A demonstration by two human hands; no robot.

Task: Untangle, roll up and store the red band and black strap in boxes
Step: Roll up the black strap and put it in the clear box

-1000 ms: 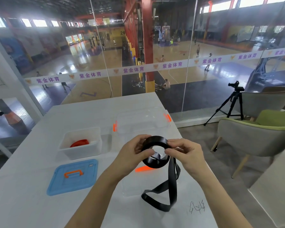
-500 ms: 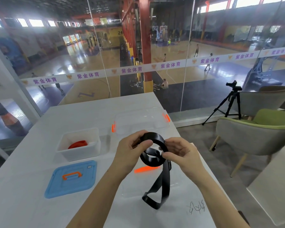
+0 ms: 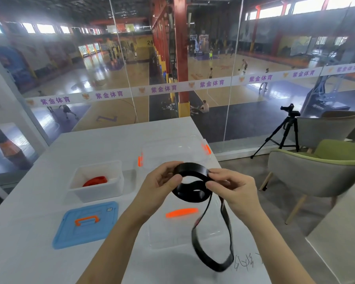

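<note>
My left hand (image 3: 162, 183) grips the black strap (image 3: 190, 196) at the left of its coil, thumb on the near face and fingers curled over the outer turn. My right hand (image 3: 234, 187) pinches the coil's right side between thumb and forefinger, with the other fingers loosely bent. Together they hold it in the air above the table (image 3: 29, 253), straight ahead of me.

The strap is flat, wide and glossy black. It is wound into a few loose turns that do not line up: one ring sits higher and another sags below it. From under my right hand the unrolled length hangs in a long open loop, slightly blurred. Its lowest bend is next to some handwriting (image 3: 244, 263) on the tabletop; I cannot tell whether it touches the surface.

Beneath the hands lies a clear lid (image 3: 172, 238) with an orange handle. Beyond them stands a clear box (image 3: 176, 152) with orange latches. To the left, the red band (image 3: 95, 180) lies coiled inside a white box (image 3: 96, 193). A blue lid (image 3: 86, 224) lies flat just in front of that box.
</note>
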